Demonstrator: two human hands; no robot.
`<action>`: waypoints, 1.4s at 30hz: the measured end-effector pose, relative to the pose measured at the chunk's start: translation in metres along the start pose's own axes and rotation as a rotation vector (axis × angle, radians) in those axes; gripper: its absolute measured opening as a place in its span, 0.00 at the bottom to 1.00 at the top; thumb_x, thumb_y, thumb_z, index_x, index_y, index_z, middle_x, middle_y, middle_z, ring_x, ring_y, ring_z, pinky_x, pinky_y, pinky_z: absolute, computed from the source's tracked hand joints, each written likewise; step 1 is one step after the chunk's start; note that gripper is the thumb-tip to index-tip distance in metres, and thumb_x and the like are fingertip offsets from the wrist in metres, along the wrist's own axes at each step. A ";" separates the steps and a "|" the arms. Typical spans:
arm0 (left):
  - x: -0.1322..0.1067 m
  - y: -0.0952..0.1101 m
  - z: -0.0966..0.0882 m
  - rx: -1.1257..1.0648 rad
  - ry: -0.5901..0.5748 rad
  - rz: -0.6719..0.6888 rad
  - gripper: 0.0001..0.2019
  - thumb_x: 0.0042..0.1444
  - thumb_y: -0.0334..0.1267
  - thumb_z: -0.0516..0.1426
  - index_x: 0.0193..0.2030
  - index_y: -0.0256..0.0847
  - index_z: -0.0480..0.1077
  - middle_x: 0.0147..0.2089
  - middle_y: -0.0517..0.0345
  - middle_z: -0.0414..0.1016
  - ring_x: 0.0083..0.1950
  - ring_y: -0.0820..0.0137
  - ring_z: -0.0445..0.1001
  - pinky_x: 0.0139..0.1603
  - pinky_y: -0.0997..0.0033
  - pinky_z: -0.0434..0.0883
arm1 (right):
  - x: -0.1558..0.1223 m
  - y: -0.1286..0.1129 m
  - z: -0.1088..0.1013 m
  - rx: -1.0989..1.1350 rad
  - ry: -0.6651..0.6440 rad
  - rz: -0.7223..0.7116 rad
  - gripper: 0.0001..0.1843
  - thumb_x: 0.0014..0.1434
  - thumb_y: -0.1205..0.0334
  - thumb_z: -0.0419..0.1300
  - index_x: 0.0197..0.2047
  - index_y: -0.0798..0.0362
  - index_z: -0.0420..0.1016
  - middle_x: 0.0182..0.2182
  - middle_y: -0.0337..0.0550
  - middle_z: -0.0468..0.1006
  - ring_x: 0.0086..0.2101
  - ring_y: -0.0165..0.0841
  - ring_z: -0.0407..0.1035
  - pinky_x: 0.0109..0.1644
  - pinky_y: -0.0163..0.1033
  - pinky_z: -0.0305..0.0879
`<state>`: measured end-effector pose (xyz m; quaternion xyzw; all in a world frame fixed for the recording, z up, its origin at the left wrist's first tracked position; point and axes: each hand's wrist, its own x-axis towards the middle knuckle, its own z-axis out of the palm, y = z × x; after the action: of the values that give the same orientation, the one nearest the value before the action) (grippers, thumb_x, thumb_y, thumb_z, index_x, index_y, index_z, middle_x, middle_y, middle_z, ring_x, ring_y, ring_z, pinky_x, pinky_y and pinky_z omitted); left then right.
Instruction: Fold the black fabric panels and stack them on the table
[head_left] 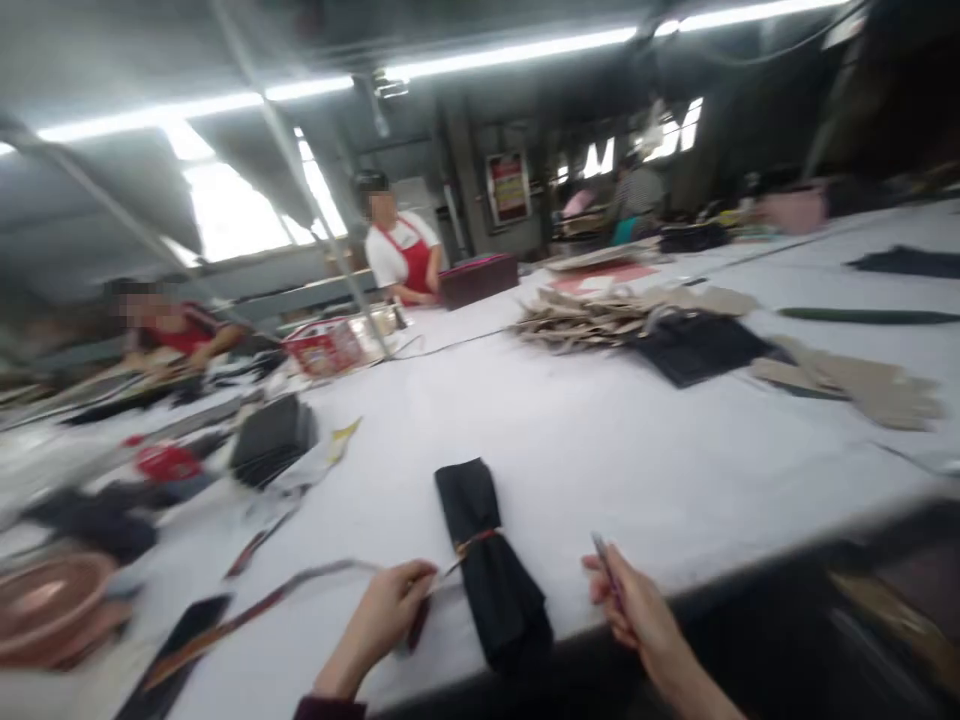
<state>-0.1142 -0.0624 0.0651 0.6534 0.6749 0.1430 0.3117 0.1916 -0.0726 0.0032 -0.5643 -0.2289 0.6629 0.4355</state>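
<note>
A bundle of black fabric pieces point(487, 560) lies on the white table point(600, 450) near its front edge, tied round the middle with a thin strip. My left hand point(386, 615) is closed in a pinch on the end of that tie strip point(450, 568), just left of the bundle. My right hand point(634, 605) rests at the table edge to the right of the bundle, fingers closed round a thin pen-like tool point(606, 568). The picture is smeared by motion.
A stack of black pieces point(271, 440) and red items point(166, 462) lie to the left. Tan cut pieces point(592, 318) and a black piece point(697, 345) sit farther back, more tan pieces point(855, 385) at right. Two people in red aprons point(401, 255) work beyond.
</note>
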 end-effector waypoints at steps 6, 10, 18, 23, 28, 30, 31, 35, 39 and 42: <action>-0.010 -0.015 0.010 0.045 0.218 0.050 0.25 0.60 0.50 0.56 0.61 0.40 0.65 0.52 0.49 0.76 0.52 0.61 0.74 0.51 0.67 0.67 | 0.005 0.012 -0.010 -0.012 -0.040 -0.029 0.33 0.53 0.33 0.60 0.46 0.56 0.69 0.22 0.33 0.67 0.16 0.20 0.48 0.16 0.27 0.43; -0.001 -0.008 0.029 -0.082 0.214 0.032 0.19 0.58 0.50 0.57 0.51 0.41 0.69 0.36 0.56 0.77 0.38 0.64 0.75 0.39 0.70 0.66 | -0.010 -0.007 0.008 0.016 -0.049 0.008 0.29 0.54 0.36 0.61 0.45 0.54 0.69 0.22 0.32 0.65 0.16 0.20 0.47 0.16 0.28 0.42; -0.009 -0.038 0.013 -0.702 -0.082 -0.127 0.28 0.60 0.62 0.49 0.39 0.36 0.71 0.19 0.70 0.57 0.16 0.78 0.55 0.18 0.78 0.56 | -0.049 -0.046 0.090 -0.096 -0.470 0.246 0.23 0.61 0.38 0.55 0.41 0.51 0.68 0.18 0.30 0.61 0.14 0.21 0.43 0.15 0.29 0.37; -0.010 -0.047 0.013 -0.849 -0.134 -0.112 0.26 0.56 0.63 0.53 0.37 0.36 0.69 0.18 0.71 0.57 0.13 0.79 0.54 0.14 0.80 0.55 | -0.048 -0.021 0.140 -0.213 -0.552 0.491 0.23 0.68 0.41 0.47 0.39 0.53 0.69 0.16 0.30 0.59 0.13 0.21 0.41 0.15 0.29 0.35; -0.011 -0.051 0.015 -0.947 -0.160 -0.106 0.23 0.54 0.60 0.57 0.34 0.38 0.66 0.18 0.71 0.59 0.13 0.80 0.55 0.13 0.81 0.54 | -0.039 -0.003 0.163 -0.267 -0.435 0.531 0.24 0.69 0.42 0.44 0.39 0.55 0.67 0.16 0.31 0.60 0.14 0.20 0.44 0.16 0.28 0.37; -0.012 -0.052 0.012 -0.958 -0.172 -0.104 0.23 0.54 0.60 0.58 0.34 0.38 0.66 0.17 0.71 0.58 0.13 0.79 0.55 0.13 0.80 0.54 | -0.038 -0.001 0.167 -0.262 -0.420 0.523 0.24 0.69 0.41 0.45 0.39 0.54 0.66 0.17 0.31 0.60 0.14 0.20 0.44 0.16 0.28 0.37; -0.012 -0.052 0.011 -0.952 -0.172 -0.105 0.23 0.54 0.61 0.58 0.35 0.38 0.66 0.16 0.71 0.58 0.12 0.79 0.55 0.13 0.80 0.54 | -0.039 0.000 0.168 -0.259 -0.416 0.519 0.24 0.69 0.41 0.45 0.40 0.54 0.66 0.17 0.31 0.60 0.14 0.20 0.44 0.16 0.28 0.37; -0.011 -0.052 0.006 -0.927 -0.169 -0.106 0.24 0.53 0.61 0.59 0.35 0.38 0.68 0.15 0.71 0.58 0.12 0.78 0.56 0.13 0.79 0.54 | -0.039 0.002 0.170 -0.272 -0.394 0.531 0.25 0.69 0.40 0.44 0.40 0.54 0.65 0.18 0.31 0.61 0.14 0.20 0.44 0.16 0.28 0.37; -0.009 -0.052 0.006 -0.957 -0.199 -0.102 0.24 0.50 0.60 0.61 0.33 0.37 0.67 0.16 0.71 0.58 0.13 0.79 0.54 0.13 0.79 0.54 | -0.035 0.004 0.174 -0.270 -0.407 0.547 0.26 0.67 0.38 0.45 0.40 0.53 0.65 0.18 0.31 0.61 0.14 0.20 0.44 0.16 0.27 0.37; -0.009 -0.052 0.007 -0.974 -0.199 -0.106 0.24 0.49 0.60 0.62 0.31 0.38 0.67 0.17 0.71 0.57 0.13 0.80 0.54 0.13 0.79 0.53 | -0.030 0.004 0.179 -0.252 -0.416 0.534 0.25 0.67 0.39 0.45 0.38 0.54 0.65 0.17 0.30 0.59 0.14 0.20 0.44 0.16 0.27 0.36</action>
<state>-0.1513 -0.0778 0.0304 0.4073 0.5288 0.3626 0.6504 0.0200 -0.0660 0.0631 -0.5064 -0.2371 0.8206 0.1181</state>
